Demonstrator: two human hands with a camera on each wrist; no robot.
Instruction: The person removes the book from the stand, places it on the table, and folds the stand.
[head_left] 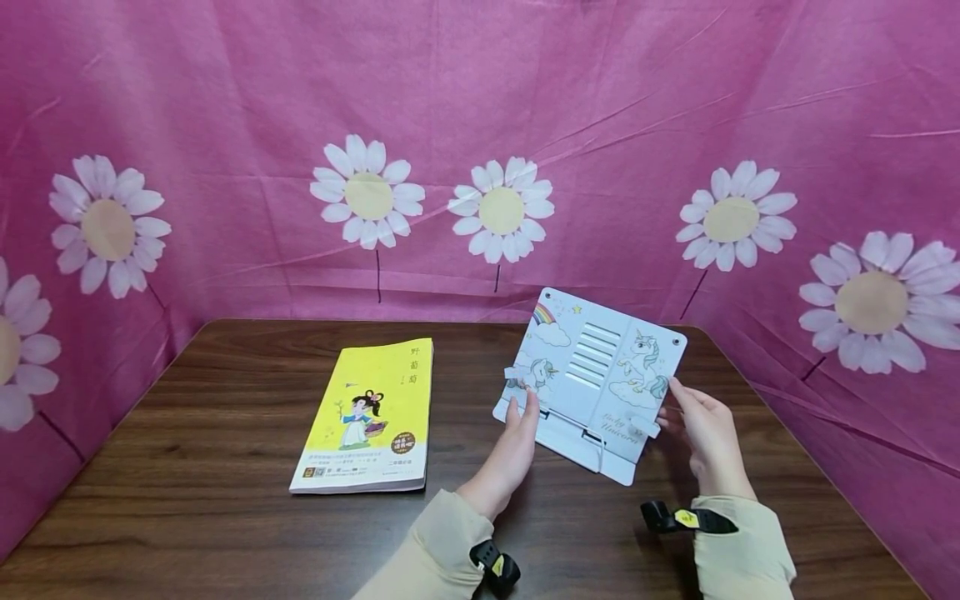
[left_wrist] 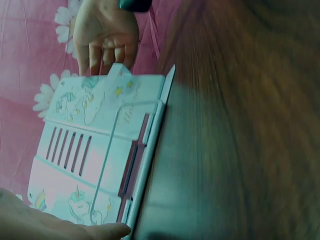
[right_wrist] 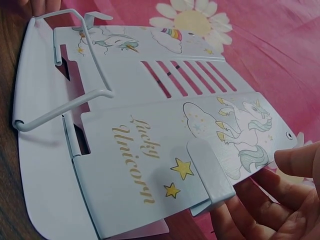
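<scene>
A white metal book stand (head_left: pixel 592 375), printed with unicorns, clouds and a rainbow, leans back between both hands at the right of the table. My left hand (head_left: pixel 504 458) grips its lower left corner, thumb on the front face. At the right edge, my right hand (head_left: pixel 707 433) holds the panel, with fingers behind it and the thumb by the edge in the right wrist view. A bent wire holder (right_wrist: pixel 97 55) crosses the front above the bottom ledge (right_wrist: pixel 42 165). Beside the right fingers sits a white side clip (right_wrist: pixel 212 172). The ledge is close over the tabletop in the left wrist view.
A thick yellow paperback book (head_left: pixel 367 408) lies face up on the brown wooden table (head_left: pixel 202 433), left of the stand. Behind and beside the table hangs a pink cloth (head_left: pixel 600 100) with white daisies. Black bands (head_left: pixel 495 568) circle both sleeves.
</scene>
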